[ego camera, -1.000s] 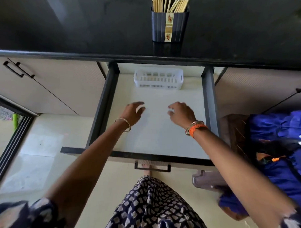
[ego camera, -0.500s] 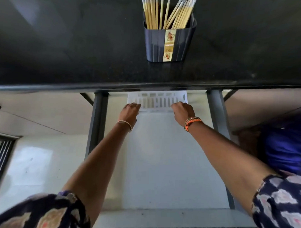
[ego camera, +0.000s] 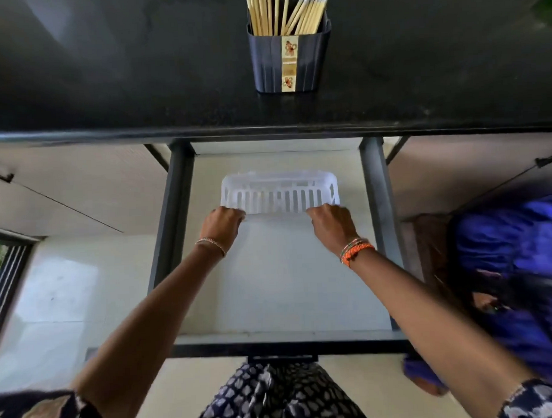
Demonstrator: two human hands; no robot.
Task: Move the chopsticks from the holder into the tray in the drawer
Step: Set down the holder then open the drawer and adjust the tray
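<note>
Both hands, left hand and right hand, grip the tray by its near rim, fingers curled. Chopsticks stand upright in the holder on the worktop, straight beyond, right hand slightly nearer.

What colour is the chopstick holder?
Dark navy holder with a cream floral strip down its front; head view.

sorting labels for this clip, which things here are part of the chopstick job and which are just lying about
Part of the job:
chopsticks, upright in the holder
white tray, gripped by left hand and right hand
open drawer

Just lying about:
blue cloth at right
closed cabinet door at left
</note>
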